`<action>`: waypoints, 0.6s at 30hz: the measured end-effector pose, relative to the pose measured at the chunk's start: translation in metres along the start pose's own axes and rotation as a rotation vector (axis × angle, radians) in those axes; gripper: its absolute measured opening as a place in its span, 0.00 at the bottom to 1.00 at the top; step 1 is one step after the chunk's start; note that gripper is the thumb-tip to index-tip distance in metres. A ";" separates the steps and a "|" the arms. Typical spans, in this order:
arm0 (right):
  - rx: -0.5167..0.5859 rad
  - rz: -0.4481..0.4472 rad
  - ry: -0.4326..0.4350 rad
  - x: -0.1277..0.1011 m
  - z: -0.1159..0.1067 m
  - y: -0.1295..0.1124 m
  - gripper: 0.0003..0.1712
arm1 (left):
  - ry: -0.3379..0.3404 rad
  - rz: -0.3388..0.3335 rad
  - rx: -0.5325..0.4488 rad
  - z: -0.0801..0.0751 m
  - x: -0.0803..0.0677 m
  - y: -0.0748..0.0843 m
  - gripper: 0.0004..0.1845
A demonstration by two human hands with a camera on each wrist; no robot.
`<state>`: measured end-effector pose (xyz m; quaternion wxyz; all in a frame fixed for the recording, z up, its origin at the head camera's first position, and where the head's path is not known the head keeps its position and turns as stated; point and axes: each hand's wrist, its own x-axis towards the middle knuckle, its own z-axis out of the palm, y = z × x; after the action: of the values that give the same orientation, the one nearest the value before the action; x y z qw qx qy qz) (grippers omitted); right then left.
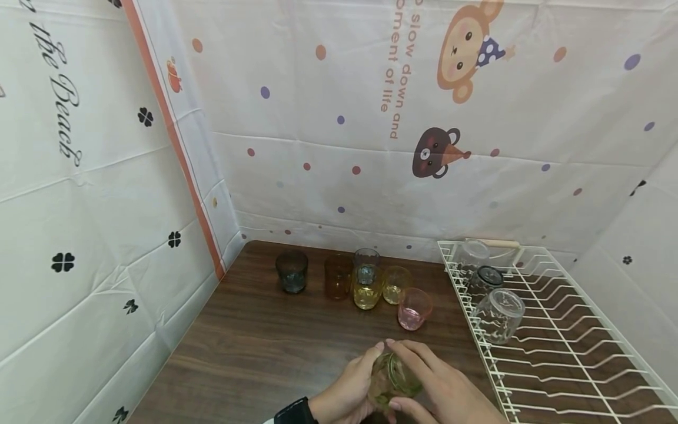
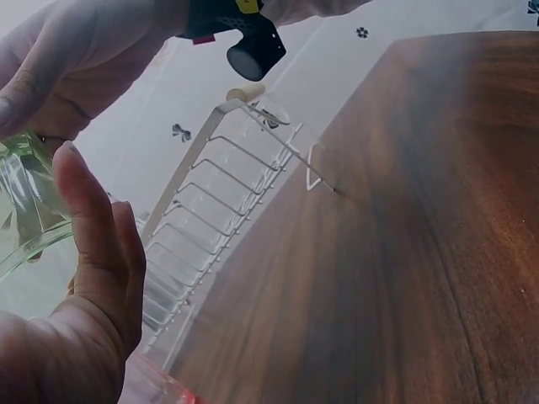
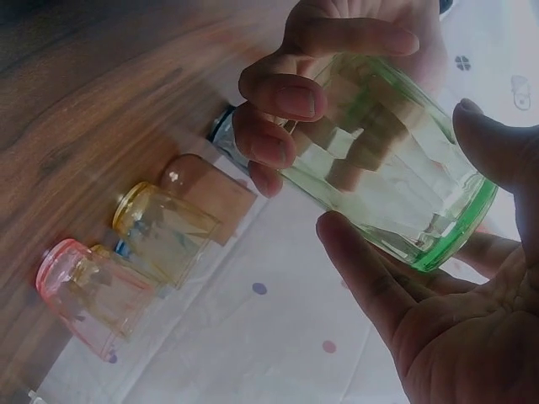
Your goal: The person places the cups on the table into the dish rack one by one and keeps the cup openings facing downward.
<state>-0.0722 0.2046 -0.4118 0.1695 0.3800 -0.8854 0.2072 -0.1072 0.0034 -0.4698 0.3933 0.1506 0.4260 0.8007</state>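
Observation:
Between both hands is a green drinking glass with faceted sides and a thicker green base, tipped over near the table's front. My left hand grips it from the left; in the right wrist view the left fingers curl round one end. My right hand holds the other end, the base, between thumb and fingers. In the left wrist view only part of the green glass shows at the left edge, beside the left fingers.
A pink glass, yellow glasses, a clear one, a brown one and a dark one stand at the back of the wooden table. At right, a white wire rack bears clear glasses and a dark-rimmed one.

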 end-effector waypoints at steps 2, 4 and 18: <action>0.008 -0.005 -0.006 -0.001 0.000 0.001 0.42 | -0.005 -0.004 0.000 0.000 0.000 0.000 0.26; 0.020 -0.011 -0.019 -0.002 0.000 0.004 0.41 | -0.011 -0.009 -0.004 0.000 0.000 0.000 0.25; 0.007 -0.012 -0.005 -0.007 0.000 0.004 0.40 | -0.040 -0.013 0.016 0.001 0.001 -0.005 0.25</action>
<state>-0.0705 0.2114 -0.4155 0.1674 0.3862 -0.8829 0.2082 -0.1051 0.0059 -0.4734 0.4059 0.1670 0.4253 0.7915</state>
